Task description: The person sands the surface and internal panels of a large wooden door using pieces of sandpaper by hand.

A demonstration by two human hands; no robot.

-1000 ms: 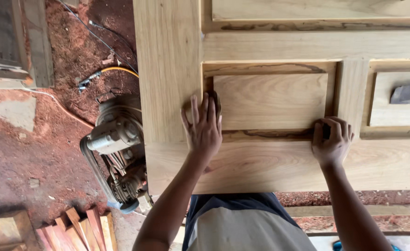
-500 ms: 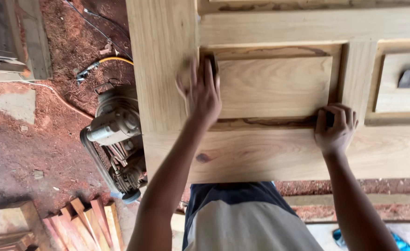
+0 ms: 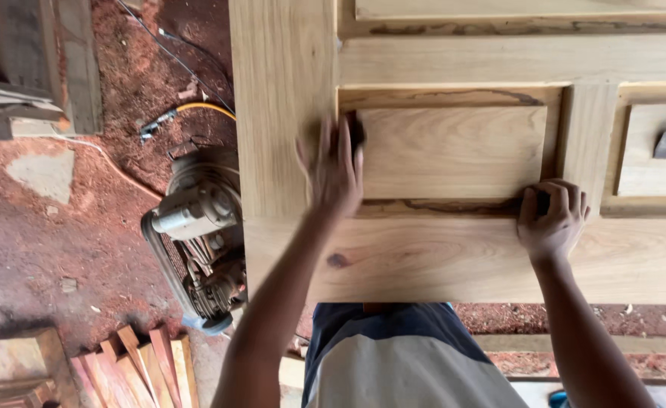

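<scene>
A motor [image 3: 197,242] is seen on the red floor [image 3: 38,249] at left, with wood offcuts [image 3: 133,366] nearer. A pale panelled door [image 3: 288,113] lies flat ahead. The left hand [image 3: 333,170] is pressed on the raised panel's [image 3: 454,151] left edge over something dark, fingers loosely spread. The right hand [image 3: 552,219] is curled into the groove at the panel's lower right corner. The door is judged stiff and heavy, best gripped at its outer rails.

Soft even daylight, no glare, my left hand [image 3: 333,170] smeared by motion blur, my right hand [image 3: 552,219] sharp, faint shadows in panel grooves, wood grain crisp.
</scene>
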